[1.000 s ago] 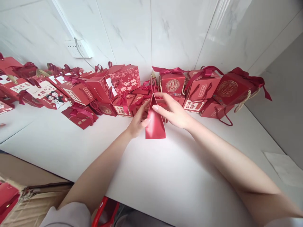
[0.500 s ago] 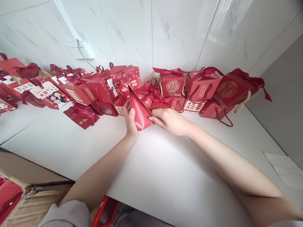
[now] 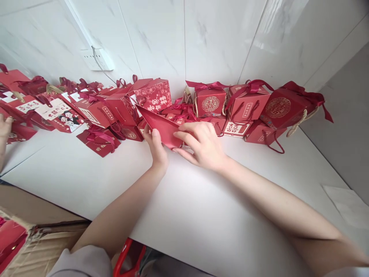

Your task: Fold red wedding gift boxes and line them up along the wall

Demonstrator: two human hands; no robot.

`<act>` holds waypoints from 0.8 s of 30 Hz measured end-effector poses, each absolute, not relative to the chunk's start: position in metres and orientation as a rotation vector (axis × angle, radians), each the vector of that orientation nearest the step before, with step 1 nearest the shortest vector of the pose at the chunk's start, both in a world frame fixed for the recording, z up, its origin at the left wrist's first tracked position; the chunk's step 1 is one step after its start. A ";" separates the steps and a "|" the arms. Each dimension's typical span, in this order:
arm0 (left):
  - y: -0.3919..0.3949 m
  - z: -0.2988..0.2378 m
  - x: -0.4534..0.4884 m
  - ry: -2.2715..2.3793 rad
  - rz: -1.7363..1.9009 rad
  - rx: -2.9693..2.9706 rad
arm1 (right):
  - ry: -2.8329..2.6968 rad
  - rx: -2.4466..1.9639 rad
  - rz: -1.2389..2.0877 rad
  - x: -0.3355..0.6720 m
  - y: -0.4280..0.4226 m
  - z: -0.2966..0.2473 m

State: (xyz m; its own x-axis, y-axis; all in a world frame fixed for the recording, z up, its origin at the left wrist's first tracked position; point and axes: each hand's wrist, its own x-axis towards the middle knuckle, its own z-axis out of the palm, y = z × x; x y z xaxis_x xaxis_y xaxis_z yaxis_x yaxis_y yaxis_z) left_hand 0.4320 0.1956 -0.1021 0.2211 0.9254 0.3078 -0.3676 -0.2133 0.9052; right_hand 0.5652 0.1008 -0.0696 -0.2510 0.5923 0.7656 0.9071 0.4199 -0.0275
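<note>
Both hands, left hand (image 3: 157, 148) & right hand (image 3: 201, 146), pinch a flat, smooth red card box blank (image 3: 161, 125), pointed corner tilted left, over matte white table (image 3: 201, 215).

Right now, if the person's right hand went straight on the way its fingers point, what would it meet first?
The right hand points left at the flat folded red paper bag, which its fingertips already hold. Just beyond is the left hand, gripping the same bag; depth there is unclear.

Red ribboned gift boxes (image 3: 209, 100) along the tiled wall (image 3: 219, 34), wall socket (image 3: 96, 59), cardboard carton (image 3: 37, 246), white table (image 3: 201, 215).
</note>
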 end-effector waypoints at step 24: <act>0.203 -0.093 0.426 0.430 1.702 1.828 | -2.139 -1.474 -0.492 0.557 0.088 -0.053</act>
